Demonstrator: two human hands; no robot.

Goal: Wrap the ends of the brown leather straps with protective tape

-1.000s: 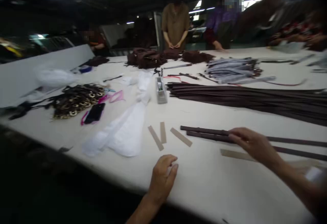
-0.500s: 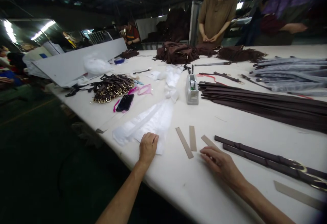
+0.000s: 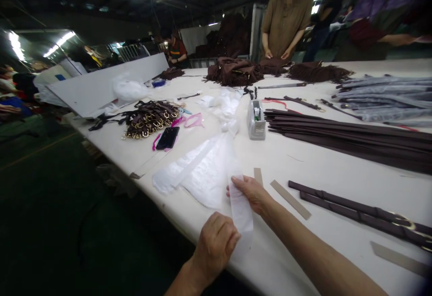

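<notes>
A thin, see-through white strip [image 3: 241, 213], like a narrow plastic sleeve, hangs toward the table's front edge. My right hand [image 3: 251, 191] grips its upper part, with the thumb on top and the fingertips behind. Lower down, my left hand [image 3: 218, 238] is closed, its fingertips at the strip's left edge; the pinch itself is mostly hidden. Just beyond lies a spread of similar white sheets [image 3: 202, 165], partly crumpled. Flat beige strips [image 3: 290, 199] rest to the right, one partly covered by my right hand. Beside them lie two dark brown straps [image 3: 337, 204] with gold buckles.
A tape dispenser [image 3: 257, 123] stands mid-table. Left of it are a phone [image 3: 168, 137] and a heap of buckled straps [image 3: 151, 118]. Long brown straps [image 3: 354, 141] and wrapped ones [image 3: 388, 98] lie at right. Across the table, a person in brown [image 3: 286, 21] handles brown pieces.
My left hand has come off the white sheets, toward me and right. My right hand has moved left from the beige strips and now grips the white strip, which is drawn toward me.
</notes>
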